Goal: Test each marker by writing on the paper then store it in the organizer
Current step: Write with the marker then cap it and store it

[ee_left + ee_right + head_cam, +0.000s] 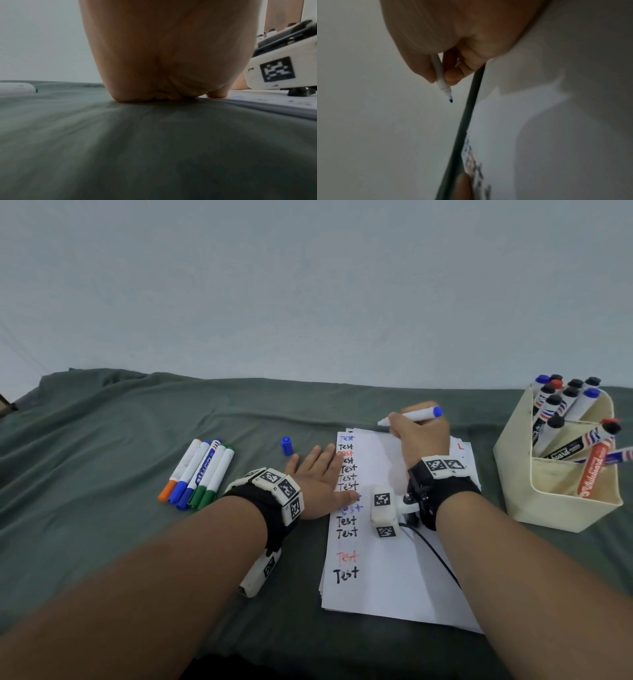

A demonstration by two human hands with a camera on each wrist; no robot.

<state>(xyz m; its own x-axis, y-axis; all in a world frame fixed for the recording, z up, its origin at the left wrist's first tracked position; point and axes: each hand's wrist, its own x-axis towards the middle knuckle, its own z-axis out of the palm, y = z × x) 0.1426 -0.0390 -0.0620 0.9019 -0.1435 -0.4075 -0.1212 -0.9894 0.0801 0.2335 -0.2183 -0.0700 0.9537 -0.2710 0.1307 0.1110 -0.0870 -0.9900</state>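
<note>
My right hand (419,433) grips an uncapped white marker (416,416) with a blue end, lifted over the far edge of the paper stack (383,583); in the right wrist view the marker (441,77) is pinched between thumb and fingers, its dark tip in the air. The top sheet carries a column of "Test" words in black, red and blue. My left hand (317,479) lies flat, fingers straight, pressing on the paper's left edge; its heel (163,54) rests on the cloth. The blue cap (286,445) lies loose left of the paper. The cream organizer (551,501) at the right holds several markers.
Several capped markers (198,474), orange, blue and green, lie in a row on the green cloth (102,446) at the left. A pale wall rises behind the table. A black cable (435,556) trails from the right wrist over the paper.
</note>
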